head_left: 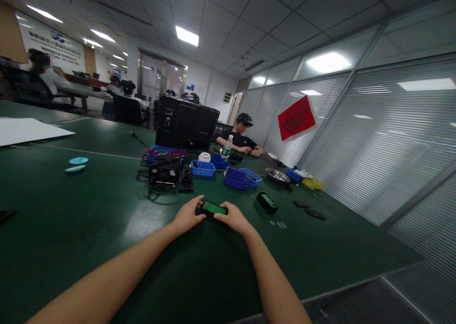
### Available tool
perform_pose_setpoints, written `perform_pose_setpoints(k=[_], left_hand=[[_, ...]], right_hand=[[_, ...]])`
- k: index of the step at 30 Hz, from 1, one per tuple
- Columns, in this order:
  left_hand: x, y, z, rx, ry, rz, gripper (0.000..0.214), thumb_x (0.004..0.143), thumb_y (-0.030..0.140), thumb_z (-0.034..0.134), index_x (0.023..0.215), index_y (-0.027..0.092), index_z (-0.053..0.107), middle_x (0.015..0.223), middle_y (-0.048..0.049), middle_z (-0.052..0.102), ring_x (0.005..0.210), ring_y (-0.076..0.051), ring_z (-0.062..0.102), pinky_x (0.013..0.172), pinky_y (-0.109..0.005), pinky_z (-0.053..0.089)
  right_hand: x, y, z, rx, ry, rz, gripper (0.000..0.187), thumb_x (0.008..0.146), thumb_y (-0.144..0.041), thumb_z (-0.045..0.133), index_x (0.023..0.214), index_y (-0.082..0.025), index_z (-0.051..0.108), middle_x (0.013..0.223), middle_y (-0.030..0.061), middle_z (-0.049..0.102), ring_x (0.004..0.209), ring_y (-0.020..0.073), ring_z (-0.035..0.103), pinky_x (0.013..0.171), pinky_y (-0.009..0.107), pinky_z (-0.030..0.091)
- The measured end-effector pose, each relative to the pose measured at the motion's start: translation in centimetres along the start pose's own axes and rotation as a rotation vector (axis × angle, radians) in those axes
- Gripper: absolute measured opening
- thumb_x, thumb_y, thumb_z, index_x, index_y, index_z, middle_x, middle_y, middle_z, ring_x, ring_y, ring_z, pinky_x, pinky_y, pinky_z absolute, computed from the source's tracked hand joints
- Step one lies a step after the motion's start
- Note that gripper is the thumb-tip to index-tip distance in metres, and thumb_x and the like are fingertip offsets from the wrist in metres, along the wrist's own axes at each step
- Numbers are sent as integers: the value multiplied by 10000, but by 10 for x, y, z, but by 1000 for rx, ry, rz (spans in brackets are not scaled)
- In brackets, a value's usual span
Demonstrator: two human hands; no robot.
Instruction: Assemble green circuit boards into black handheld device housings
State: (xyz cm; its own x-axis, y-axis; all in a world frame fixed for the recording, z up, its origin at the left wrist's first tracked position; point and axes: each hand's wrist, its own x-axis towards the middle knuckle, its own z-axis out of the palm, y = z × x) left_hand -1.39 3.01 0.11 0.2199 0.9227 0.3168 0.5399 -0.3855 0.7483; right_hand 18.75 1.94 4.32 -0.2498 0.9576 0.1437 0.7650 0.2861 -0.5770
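Observation:
A small black device with a green board (pixel 213 208) lies on the dark green table (pixel 89 229) straight ahead of me. My left hand (pixel 187 215) grips its left end with curled fingers. My right hand (pixel 234 217) holds its right end the same way. Both arms reach forward from the bottom of the view. A second black box with a green face (pixel 267 202) sits just right of my right hand. Two dark flat parts (pixel 309 209) and small clear bits (pixel 281 224) lie farther right.
Beyond my hands are blue bins (pixel 203 168), a dark blue box (pixel 235 177), a metal bowl (pixel 277 175), a yellow tray (pixel 312 183), a cabled black unit (pixel 163 177) and a large black case (pixel 185 122). A person sits at the far end. White sheet (pixel 28 129) far left.

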Motion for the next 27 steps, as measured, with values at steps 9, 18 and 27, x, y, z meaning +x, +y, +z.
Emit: perform_pose_setpoints(k=[9,18,27], left_hand=[[-4,4,-3,18,5,-26,651,645,246,606,1253,191,381,1019,-39,591,937,-171,552,861,-276,404],[-5,3,-1,60,5,18,583,679,257,555,1234,183,394,860,-3,601,802,-146,557,756,-246,413],[-5,0,-2,51,-30,29,545,702,265,528,1224,177,400,876,-4,606,805,-138,555,739,-238,405]], right_hand=[[-1,-4,7,5,47,57,296,636,-407,629,773,-195,476,709,-24,539,657,135,503,564,220,333],[3,-2,1,-147,184,189,307,640,-373,614,812,-218,411,716,-1,560,630,154,527,541,234,326],[7,42,-15,-391,411,269,372,636,-349,636,903,-207,420,956,84,525,880,233,524,683,304,386]])
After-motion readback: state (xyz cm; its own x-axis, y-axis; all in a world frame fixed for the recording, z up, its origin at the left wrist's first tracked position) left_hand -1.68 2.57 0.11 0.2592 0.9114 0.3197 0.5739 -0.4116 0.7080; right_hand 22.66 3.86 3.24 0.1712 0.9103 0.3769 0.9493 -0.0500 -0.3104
